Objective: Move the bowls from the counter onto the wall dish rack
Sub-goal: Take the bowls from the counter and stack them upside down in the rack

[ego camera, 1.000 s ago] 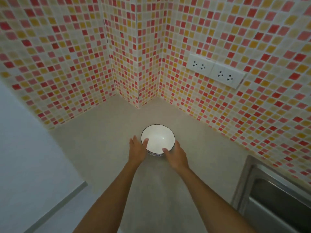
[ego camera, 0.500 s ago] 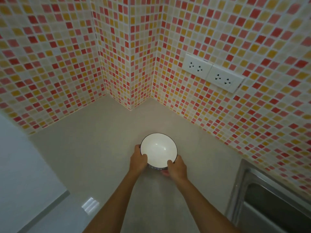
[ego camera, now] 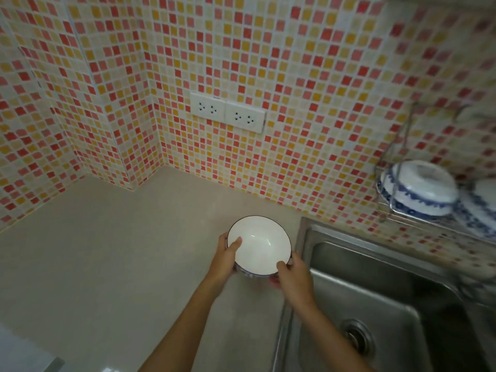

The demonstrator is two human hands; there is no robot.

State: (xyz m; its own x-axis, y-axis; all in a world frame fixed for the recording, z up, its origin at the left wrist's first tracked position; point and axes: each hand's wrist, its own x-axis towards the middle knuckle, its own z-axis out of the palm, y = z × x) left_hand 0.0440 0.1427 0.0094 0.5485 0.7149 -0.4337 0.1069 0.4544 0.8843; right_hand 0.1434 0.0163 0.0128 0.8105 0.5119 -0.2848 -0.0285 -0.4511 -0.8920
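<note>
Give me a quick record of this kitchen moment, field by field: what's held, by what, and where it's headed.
held item: white bowl, upright, dark rim
hands: left hand and right hand each grip a side of the rim
location: over the counter, beside the sink
destination: wall dish rack, upper right
already on rack: blue-patterned bowl, upside down, with more dishes to its right, blurred
wall: mosaic tiles, two sockets

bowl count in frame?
3. One white bowl held between the left hand and right hand, above the counter by the sink. Two blue-patterned bowls upside down on the wall rack: one whole, one cut off by the frame edge; more may be hidden.
</note>
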